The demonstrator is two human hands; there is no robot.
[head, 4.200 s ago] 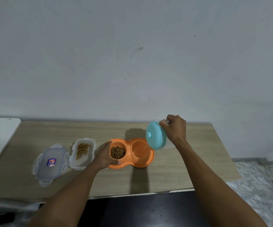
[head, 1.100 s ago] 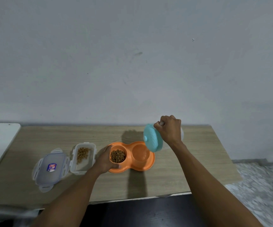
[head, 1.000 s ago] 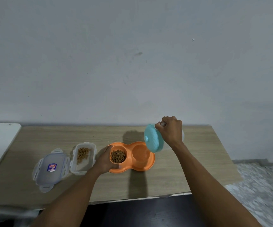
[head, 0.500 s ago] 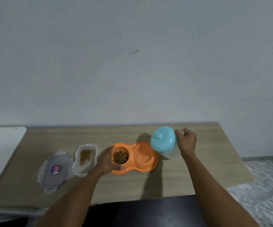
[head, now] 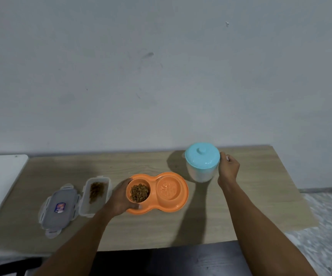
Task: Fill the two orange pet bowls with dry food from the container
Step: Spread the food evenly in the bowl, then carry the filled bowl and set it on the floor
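- The orange double bowl [head: 158, 193] is sitting on the wooden table [head: 250, 206].
- Its left cup is holding brown kibble [head: 139, 193]; its right cup is looking wet, with no kibble.
- The left hand [head: 121, 198] is curling around the bowl's left end, gripping it.
- Just right of the bowl and behind it, a white jug [head: 201, 166] with a blue lid is standing upright.
- The right hand [head: 228, 170] is closing on the jug's far side.
- Left of the bowl, the open container [head: 95, 194] is holding some kibble, its lid [head: 58, 209] lying beside it.
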